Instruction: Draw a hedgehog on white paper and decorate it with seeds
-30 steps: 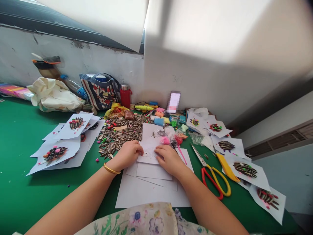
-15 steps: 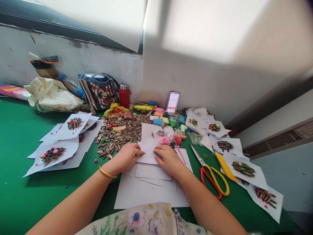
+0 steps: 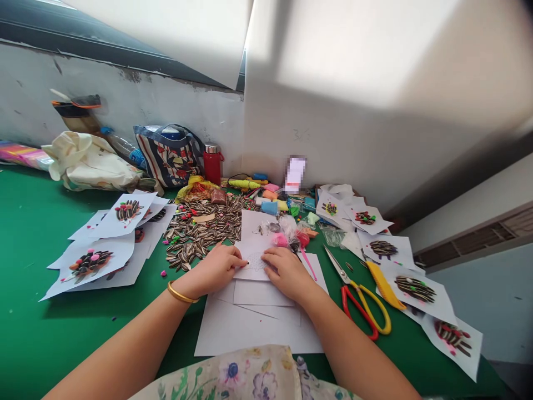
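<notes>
A white sheet with a faint drawn outline (image 3: 255, 263) lies between my hands, over other white sheets (image 3: 258, 328). On its left edge, my left hand (image 3: 222, 265) has its fingers bent, the index fingertip beside a tiny dark spot on the sheet; whether anything is pinched there is too small to tell. My right hand (image 3: 287, 272) rests on the right part of the sheet, palm down, fingers apart and slightly curled. Striped sunflower seeds (image 3: 208, 228) are heaped beyond my left hand. Pink clay (image 3: 279, 239) and plastic wrappers sit just past the sheet.
Red and yellow scissors (image 3: 358, 300) lie open right of my right arm. Seed-decorated pictures stand on paper at the left (image 3: 89, 264) and right (image 3: 414, 286). Along the wall are a striped bag (image 3: 169, 155), a red bottle (image 3: 212, 165) and a phone (image 3: 295, 174).
My left index fingertip has shifted slightly right along the sheet. My right hand has stayed nearly still.
</notes>
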The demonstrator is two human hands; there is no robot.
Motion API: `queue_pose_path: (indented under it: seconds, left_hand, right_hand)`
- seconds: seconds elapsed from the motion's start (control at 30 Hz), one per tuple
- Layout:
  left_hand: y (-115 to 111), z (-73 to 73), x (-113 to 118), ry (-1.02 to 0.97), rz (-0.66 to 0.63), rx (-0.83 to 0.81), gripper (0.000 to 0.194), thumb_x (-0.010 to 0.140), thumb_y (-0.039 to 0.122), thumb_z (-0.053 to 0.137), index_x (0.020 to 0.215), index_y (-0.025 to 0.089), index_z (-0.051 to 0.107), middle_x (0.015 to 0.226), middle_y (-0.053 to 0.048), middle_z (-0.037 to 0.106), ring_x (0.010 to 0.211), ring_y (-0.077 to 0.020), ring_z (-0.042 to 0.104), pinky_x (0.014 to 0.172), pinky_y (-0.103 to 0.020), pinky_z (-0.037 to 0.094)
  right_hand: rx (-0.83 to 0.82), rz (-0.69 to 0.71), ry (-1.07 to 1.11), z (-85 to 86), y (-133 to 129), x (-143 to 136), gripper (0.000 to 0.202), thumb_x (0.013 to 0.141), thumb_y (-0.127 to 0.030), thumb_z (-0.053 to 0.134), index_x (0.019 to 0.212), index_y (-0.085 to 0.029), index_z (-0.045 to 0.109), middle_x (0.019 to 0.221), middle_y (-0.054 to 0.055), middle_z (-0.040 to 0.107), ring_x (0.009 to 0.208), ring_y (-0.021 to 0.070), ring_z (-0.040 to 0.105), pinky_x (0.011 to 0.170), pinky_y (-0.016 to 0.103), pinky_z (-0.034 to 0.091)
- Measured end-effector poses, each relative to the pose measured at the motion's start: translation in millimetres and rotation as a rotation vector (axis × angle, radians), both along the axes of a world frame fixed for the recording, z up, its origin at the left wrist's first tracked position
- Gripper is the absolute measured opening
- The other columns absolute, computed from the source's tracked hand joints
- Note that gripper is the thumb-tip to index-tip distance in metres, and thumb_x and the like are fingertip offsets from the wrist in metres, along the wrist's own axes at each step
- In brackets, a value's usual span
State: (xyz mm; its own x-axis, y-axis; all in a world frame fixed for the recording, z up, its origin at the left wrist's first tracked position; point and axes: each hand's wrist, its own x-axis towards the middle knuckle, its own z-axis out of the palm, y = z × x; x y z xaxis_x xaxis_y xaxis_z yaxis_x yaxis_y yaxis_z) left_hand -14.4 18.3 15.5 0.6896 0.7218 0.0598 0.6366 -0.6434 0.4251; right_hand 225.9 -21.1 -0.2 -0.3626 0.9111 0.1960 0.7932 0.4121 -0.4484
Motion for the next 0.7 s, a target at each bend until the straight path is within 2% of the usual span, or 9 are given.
queue_pose_path:
  seconds: [0.1, 0.3, 0.5, 0.7]
  left_hand:
    - [-1, 2.5, -1, -0.008, 0.0, -0.018, 0.04, 0.084, 0.007, 0.049, 0.107, 0.027, 0.075, 0.104, -0.005, 0.07, 0.098, -0.0208, 0.061, 0.093, -0.035, 0.042]
    - [3, 4.4, -6, 0.016, 0.095, 0.025, 0.045, 0.081, 0.002, 0.046, 0.109, 0.024, 0.075, 0.103, -0.006, 0.07, 0.097, -0.0204, 0.063, 0.09, -0.032, 0.046]
    - [1, 8.2, -9, 0.115, -0.012, 0.108, 0.047, 0.082, 0.003, 0.049, 0.109, 0.032, 0.074, 0.104, -0.004, 0.068, 0.094, -0.021, 0.061, 0.087, -0.034, 0.044]
    - [-2, 13.1, -12, 0.171, -0.045, 0.138, 0.044, 0.087, 0.007, 0.05, 0.112, 0.036, 0.072, 0.104, -0.004, 0.066, 0.093, -0.0213, 0.059, 0.087, -0.037, 0.041]
  right_hand:
    - [0.007, 0.005, 0.005, -0.7, 0, 0, 0.03, 0.087, -0.022, 0.061, 0.116, -0.024, 0.067, 0.122, 0.007, 0.064, 0.115, 0.0231, 0.055, 0.102, 0.04, 0.043]
    - [-0.001, 0.007, -0.005, -0.5, 0, 0, 0.03, 0.087, -0.022, 0.062, 0.116, -0.024, 0.067, 0.122, 0.007, 0.064, 0.115, 0.0229, 0.055, 0.102, 0.04, 0.043]
    - [-0.016, -0.002, -0.006, 1.3, 0, 0, 0.031, 0.086, -0.021, 0.062, 0.117, -0.024, 0.067, 0.124, 0.006, 0.064, 0.116, 0.0235, 0.054, 0.103, 0.04, 0.042]
    - [-0.021, -0.005, -0.014, 2.4, -1, 0, 0.031, 0.086, -0.021, 0.062, 0.117, -0.023, 0.067, 0.124, 0.007, 0.063, 0.117, 0.0227, 0.054, 0.103, 0.04, 0.042]
